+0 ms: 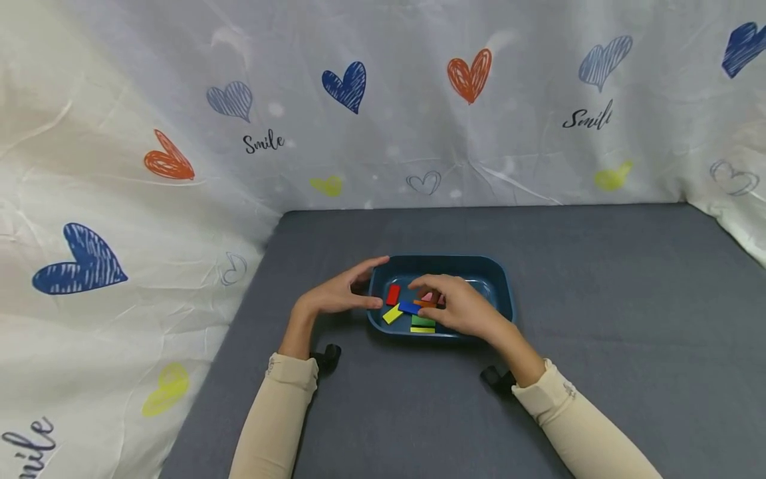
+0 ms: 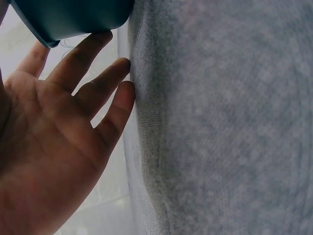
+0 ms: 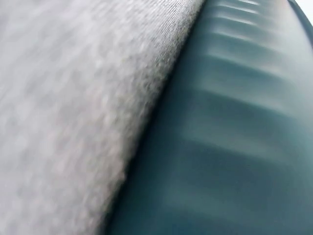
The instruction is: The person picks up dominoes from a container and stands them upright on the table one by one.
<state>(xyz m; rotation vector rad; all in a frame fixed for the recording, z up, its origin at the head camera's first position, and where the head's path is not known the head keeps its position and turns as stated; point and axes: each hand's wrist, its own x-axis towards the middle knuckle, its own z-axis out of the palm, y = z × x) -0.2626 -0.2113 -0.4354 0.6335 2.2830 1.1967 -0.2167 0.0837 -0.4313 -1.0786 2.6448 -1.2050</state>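
A dark teal tray (image 1: 499,293) lies on the table with several small coloured blocks inside. These include a red block (image 1: 393,294), a yellow block (image 1: 391,315), a blue block (image 1: 409,307) and a green block (image 1: 423,320). At the tray's left end is my left hand (image 1: 338,291), thumb and fingers spread; in the left wrist view its extended fingers reach the tray's outer wall (image 2: 83,14). My right hand (image 1: 461,307) is over the blocks, fingers bent and thumb beside the blue block. Pink and orange pieces show between its thumb and fingers; no firm hold is visible.
Dark grey cloth covers the table (image 1: 628,299). A white curtain (image 1: 407,146) printed with hearts hangs behind and at the left. Black straps with mounts (image 1: 328,358) sit at both wrists. The right wrist view shows only cloth and the tray's ribbed wall (image 3: 230,147).
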